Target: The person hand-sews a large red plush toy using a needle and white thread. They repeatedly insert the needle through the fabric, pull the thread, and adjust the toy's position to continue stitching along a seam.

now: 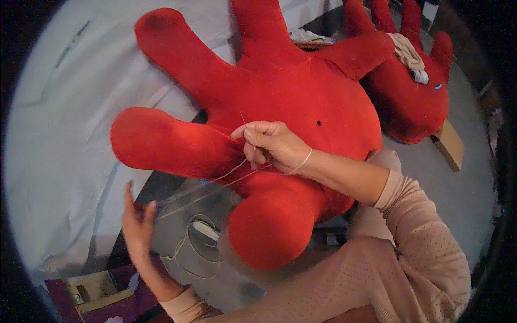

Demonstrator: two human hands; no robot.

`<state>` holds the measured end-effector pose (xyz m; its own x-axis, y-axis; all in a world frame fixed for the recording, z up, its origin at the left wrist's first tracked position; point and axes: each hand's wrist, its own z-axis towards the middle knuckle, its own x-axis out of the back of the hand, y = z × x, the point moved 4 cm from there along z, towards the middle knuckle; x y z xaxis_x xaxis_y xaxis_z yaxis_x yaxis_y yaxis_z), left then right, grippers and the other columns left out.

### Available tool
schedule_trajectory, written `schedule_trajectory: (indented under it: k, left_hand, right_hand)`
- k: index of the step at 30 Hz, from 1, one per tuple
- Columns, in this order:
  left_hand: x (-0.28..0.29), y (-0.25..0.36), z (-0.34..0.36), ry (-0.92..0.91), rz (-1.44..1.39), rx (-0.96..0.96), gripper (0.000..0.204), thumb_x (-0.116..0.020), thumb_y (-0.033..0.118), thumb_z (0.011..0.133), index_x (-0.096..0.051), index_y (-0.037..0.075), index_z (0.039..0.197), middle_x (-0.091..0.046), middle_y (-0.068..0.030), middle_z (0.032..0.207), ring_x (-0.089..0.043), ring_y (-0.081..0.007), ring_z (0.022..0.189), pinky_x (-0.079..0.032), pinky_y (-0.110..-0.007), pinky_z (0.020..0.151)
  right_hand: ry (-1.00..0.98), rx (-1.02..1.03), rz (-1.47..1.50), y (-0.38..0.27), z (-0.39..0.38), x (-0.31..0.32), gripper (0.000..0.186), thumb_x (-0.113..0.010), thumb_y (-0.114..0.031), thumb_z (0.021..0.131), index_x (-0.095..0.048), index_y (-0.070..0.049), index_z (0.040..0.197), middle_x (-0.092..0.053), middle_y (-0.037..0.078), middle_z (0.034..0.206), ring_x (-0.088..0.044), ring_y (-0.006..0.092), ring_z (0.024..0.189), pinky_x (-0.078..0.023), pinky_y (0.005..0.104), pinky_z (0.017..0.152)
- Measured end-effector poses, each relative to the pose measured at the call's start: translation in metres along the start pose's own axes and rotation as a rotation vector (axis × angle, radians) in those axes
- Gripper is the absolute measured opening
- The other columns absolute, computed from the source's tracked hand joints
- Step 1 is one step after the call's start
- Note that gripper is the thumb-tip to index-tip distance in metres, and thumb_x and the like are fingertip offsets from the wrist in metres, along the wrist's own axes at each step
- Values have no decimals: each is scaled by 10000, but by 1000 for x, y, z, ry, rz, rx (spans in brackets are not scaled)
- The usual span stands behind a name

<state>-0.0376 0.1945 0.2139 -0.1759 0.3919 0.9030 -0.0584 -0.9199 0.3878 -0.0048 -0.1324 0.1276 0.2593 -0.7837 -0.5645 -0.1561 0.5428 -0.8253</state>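
A big red stuffed fabric figure (269,91) with several rounded limbs lies in front of me. Over its middle, my right hand (272,142) pinches a thin needle (242,117) pointing upward, close to the fabric between two limbs. Pale thread (231,183) runs in two strands from there down and left toward my left hand (137,223). That hand is raised off the figure, fingers spread and slightly blurred, with the strands passing near its thumb; whether they loop round a finger I cannot tell. A small dark hole (319,123) shows in the red fabric.
Another red stuffed figure (414,102) lies at the far right, a beige cloth (407,54) on it. A cardboard piece (449,145) is beside it. White sheeting (59,134) covers the left. Below lie a coil of cord (188,247) and a purple box (64,299).
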Motion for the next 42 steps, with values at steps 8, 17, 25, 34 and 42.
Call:
schedule_trajectory:
  k: [8, 17, 25, 34, 42]
  left_hand:
    - [-113, 135, -1, -385, -924, -190, 210, -573, 89, 901, -653, -8, 1070, -601, -6, 720, -536, -64, 662, -441, -219, 612]
    - [-117, 151, -8, -357, -1040, -64, 197, -572, 139, 926, -673, -30, 917, -626, -32, 680, -569, -96, 585, -448, -224, 530]
    - [-132, 152, 7, -440, -880, -54, 180, -641, 175, 877, -676, 7, 929, -572, 18, 675, -452, -54, 539, -347, -214, 477]
    - [8, 71, 48, 140, -902, 15, 141, -697, 226, 847, -637, 114, 908, -521, 61, 662, -429, -51, 513, -312, -199, 442]
    - [162, 81, 37, 689, -232, -334, 198, -628, 112, 901, -653, -11, 1053, -647, -24, 893, -528, -69, 711, -424, -207, 630]
  right_hand:
    - [-168, 78, -288, -3, -18, -34, 384, -394, -288, 1014, -511, -72, 1310, -574, 37, 594, -477, 69, 465, -367, 191, 439]
    - [-304, 69, -144, 7, -22, -21, 370, -388, -246, 1006, -487, -64, 1312, -626, 48, 691, -560, 99, 534, -424, 220, 469]
    - [-325, 74, -102, 14, -26, 0, 443, -427, -321, 998, -411, -114, 1389, -660, 61, 800, -595, 115, 573, -488, 238, 517]
    - [-56, -108, -157, 56, -114, 115, 283, -467, -140, 981, -542, -30, 1230, -633, 98, 1061, -637, 170, 832, -522, 289, 734]
    - [-124, 350, -1293, 57, -121, 144, 166, -547, -65, 808, -658, -61, 931, -665, 126, 838, -652, 296, 785, -521, 444, 669]
